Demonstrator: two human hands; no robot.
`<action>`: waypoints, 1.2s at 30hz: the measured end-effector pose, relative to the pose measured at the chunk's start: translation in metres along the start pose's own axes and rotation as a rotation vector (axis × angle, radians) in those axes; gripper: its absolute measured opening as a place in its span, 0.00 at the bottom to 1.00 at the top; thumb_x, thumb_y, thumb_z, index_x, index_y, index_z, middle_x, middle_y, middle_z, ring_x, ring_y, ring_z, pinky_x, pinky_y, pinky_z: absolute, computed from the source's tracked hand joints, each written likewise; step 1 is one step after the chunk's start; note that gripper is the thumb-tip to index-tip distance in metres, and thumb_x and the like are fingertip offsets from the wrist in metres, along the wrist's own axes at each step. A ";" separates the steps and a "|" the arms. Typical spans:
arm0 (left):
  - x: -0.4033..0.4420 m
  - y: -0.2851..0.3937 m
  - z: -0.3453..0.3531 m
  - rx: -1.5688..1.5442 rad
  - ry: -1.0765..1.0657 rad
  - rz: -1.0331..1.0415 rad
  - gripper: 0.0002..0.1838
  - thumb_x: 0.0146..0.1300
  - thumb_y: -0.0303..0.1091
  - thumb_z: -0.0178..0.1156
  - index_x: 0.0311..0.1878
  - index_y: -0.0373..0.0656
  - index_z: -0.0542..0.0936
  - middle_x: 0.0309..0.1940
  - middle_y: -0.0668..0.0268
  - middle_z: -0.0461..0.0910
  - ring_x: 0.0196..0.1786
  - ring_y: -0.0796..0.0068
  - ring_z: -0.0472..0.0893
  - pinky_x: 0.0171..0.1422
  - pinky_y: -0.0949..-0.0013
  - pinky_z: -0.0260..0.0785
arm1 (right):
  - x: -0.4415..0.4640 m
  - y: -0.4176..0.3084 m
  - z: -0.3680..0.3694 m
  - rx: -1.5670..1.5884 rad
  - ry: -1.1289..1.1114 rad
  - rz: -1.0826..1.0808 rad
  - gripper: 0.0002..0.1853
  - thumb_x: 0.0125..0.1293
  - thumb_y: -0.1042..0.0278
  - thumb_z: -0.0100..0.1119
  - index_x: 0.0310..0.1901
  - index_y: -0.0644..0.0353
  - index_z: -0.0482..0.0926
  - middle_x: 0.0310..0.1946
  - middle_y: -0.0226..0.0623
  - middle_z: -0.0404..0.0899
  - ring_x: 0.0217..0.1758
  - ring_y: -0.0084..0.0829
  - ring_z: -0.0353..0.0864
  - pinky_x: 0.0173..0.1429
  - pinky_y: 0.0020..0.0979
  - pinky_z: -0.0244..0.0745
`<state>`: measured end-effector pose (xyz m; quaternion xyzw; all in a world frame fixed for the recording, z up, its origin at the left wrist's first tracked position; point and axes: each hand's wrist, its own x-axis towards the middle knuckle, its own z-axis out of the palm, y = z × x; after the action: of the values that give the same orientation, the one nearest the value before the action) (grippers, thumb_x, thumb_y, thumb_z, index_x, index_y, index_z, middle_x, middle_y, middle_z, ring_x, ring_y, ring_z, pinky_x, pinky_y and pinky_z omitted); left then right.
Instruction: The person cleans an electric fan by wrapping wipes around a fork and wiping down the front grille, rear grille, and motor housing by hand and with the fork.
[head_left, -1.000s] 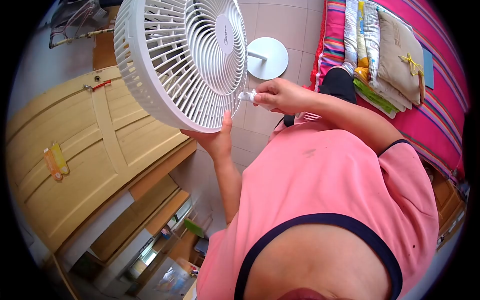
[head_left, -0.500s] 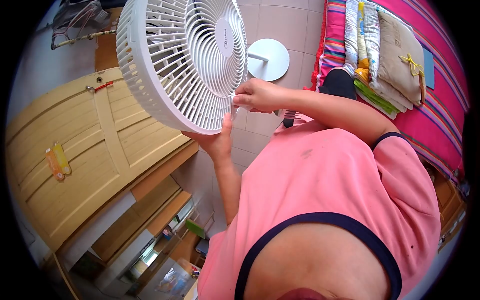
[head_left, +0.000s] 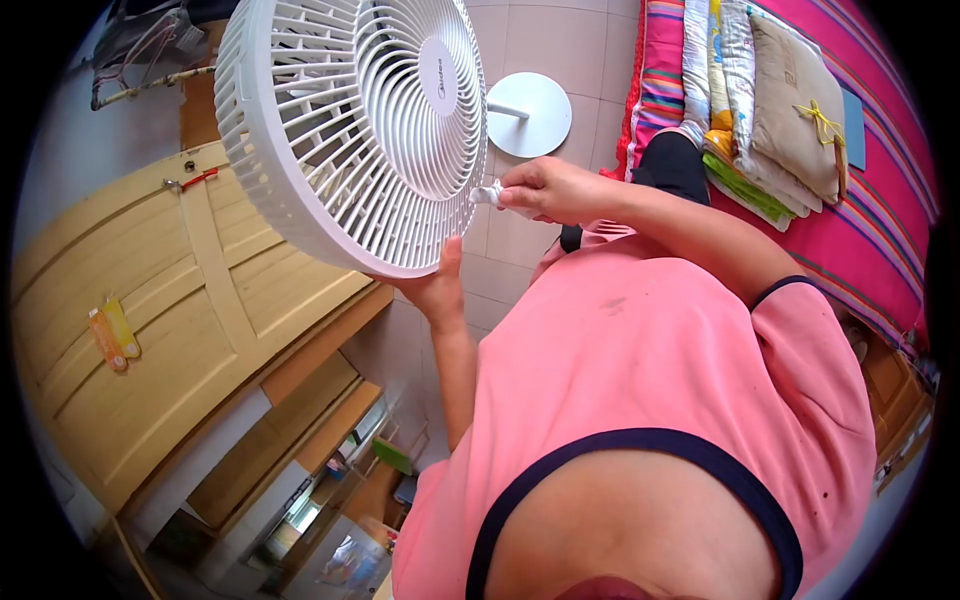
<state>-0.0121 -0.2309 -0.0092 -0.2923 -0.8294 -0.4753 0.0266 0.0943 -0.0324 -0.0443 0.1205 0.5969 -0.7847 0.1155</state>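
A white fan (head_left: 437, 78) with a round slatted grille and a Midea hub fills the upper left of the head view, its face tilted toward the right. My left hand (head_left: 438, 292) is closed on the lower rim, thumb against the front edge and fingers hidden behind. Close to the grille's right edge, my right hand (head_left: 552, 190) pinches a small crumpled white cloth or tissue (head_left: 487, 194). Whether that white piece touches the slats is hard to tell. Behind the fan, its round white base (head_left: 545, 112) and short pole show above the tiled floor.
To the right is a bed with a pink striped cover (head_left: 870, 110), bearing folded bedding and a beige cushion (head_left: 795, 110). A pale yellow wooden door (head_left: 150, 330) stands at left, with shelves (head_left: 270, 450) below it. Hangers (head_left: 150, 60) hang at upper left.
My right hand has drawn back a little to the right from the grille, showing more of the white piece. The fan sits slightly further left in view, with my left hand still on its rim.
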 end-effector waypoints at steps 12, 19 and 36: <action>-0.017 -0.018 0.022 -0.121 -0.044 -0.196 0.36 0.49 0.21 0.70 0.63 0.33 0.66 0.56 0.59 0.75 0.52 0.69 0.77 0.61 0.68 0.67 | 0.020 -0.007 0.011 -0.161 0.009 -0.051 0.15 0.72 0.59 0.49 0.39 0.66 0.75 0.19 0.27 0.64 0.23 0.20 0.65 0.29 0.27 0.66; -0.010 -0.027 0.013 -0.092 -0.096 -0.199 0.35 0.51 0.24 0.69 0.63 0.33 0.67 0.56 0.59 0.74 0.55 0.68 0.75 0.61 0.67 0.67 | 0.038 -0.016 0.018 -0.088 -0.014 0.041 0.15 0.71 0.59 0.49 0.37 0.65 0.75 0.18 0.29 0.65 0.23 0.21 0.65 0.30 0.27 0.66; -0.014 -0.022 0.016 -0.026 -0.079 -0.193 0.34 0.51 0.25 0.70 0.62 0.34 0.67 0.55 0.58 0.75 0.52 0.68 0.76 0.59 0.67 0.69 | 0.009 0.010 0.001 -0.132 0.080 -0.059 0.16 0.70 0.59 0.49 0.45 0.64 0.78 0.25 0.36 0.76 0.29 0.28 0.74 0.37 0.33 0.71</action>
<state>-0.0083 -0.2328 -0.0394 -0.2300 -0.8479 -0.4745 -0.0555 0.0892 -0.0365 -0.0555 0.1262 0.6548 -0.7413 0.0760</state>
